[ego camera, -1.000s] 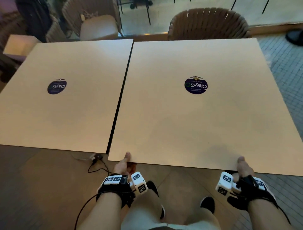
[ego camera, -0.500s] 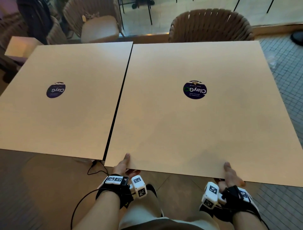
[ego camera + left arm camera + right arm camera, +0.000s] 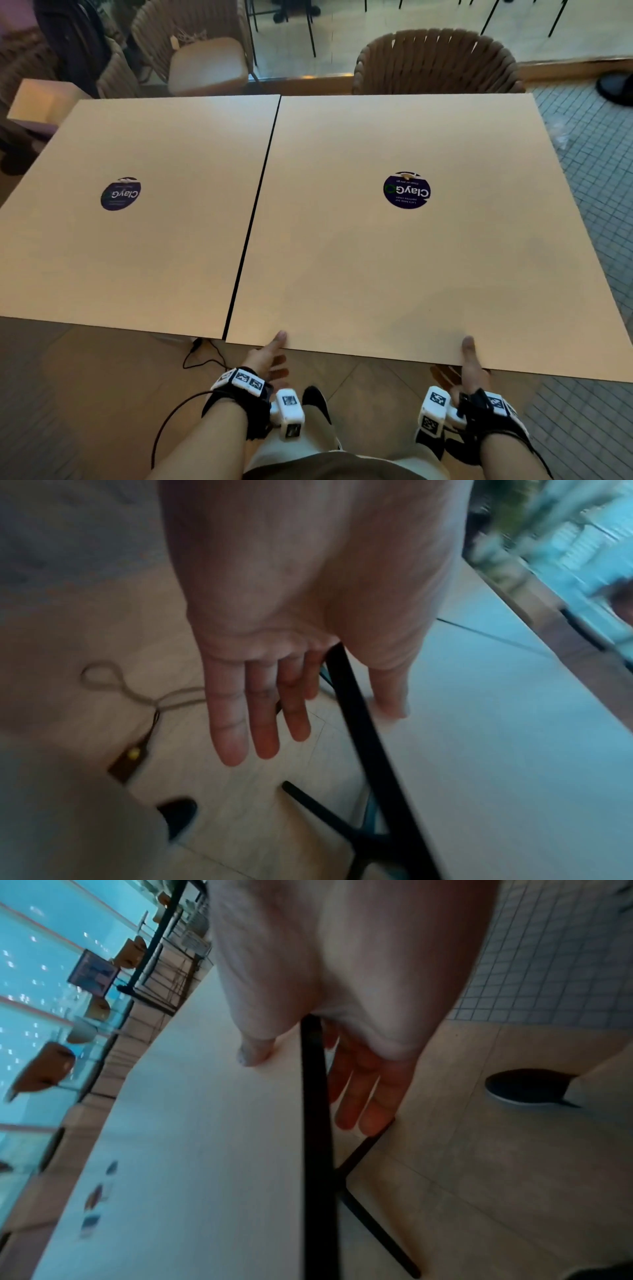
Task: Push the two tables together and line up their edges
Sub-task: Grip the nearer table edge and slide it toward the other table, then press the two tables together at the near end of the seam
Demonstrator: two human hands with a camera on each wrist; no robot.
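Observation:
Two tan square tables stand side by side, each with a dark round sticker. A thin dark gap runs between the left table (image 3: 137, 260) and the right table (image 3: 394, 281), and their near edges almost meet in one line. My left hand (image 3: 279, 353) is at the right table's near edge by its left corner. Its thumb (image 3: 390, 696) rests on top and its straight fingers (image 3: 260, 723) hang below, off the edge. My right hand (image 3: 459, 359) is further right on that edge, with its thumb (image 3: 253, 1053) pressed on top and straight fingers (image 3: 363, 1096) underneath.
Two woven chairs (image 3: 435, 61) (image 3: 202, 51) stand past the tables' far edges. A black cable (image 3: 202, 356) lies on the floor under the left table's near corner. Black table legs (image 3: 369, 1213) spread under the right table. Grey tiled floor (image 3: 596, 192) lies to the right.
The right table's near edge has moved away from me and almost lines up with the left table's. Both hands followed, and the left fingers have come out from under the edge.

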